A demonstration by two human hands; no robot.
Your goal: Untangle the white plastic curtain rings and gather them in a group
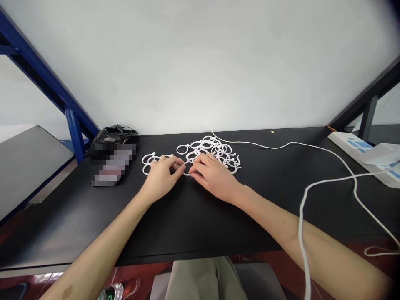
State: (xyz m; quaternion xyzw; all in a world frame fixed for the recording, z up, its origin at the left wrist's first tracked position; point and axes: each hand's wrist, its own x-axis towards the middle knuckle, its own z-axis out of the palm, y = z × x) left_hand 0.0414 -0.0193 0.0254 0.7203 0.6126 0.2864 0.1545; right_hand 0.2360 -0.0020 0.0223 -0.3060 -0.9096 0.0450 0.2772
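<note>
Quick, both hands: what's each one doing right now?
Left hand: closed, fingertips pinching one side of a white ring.
Right hand: closed, fingertips pinching the other side of that same ring.

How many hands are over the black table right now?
2, both in plain view. The left hand is by the smaller group of white rings; the right hand is at the front of the larger pile. Their fingertips meet at one white ring.
</note>
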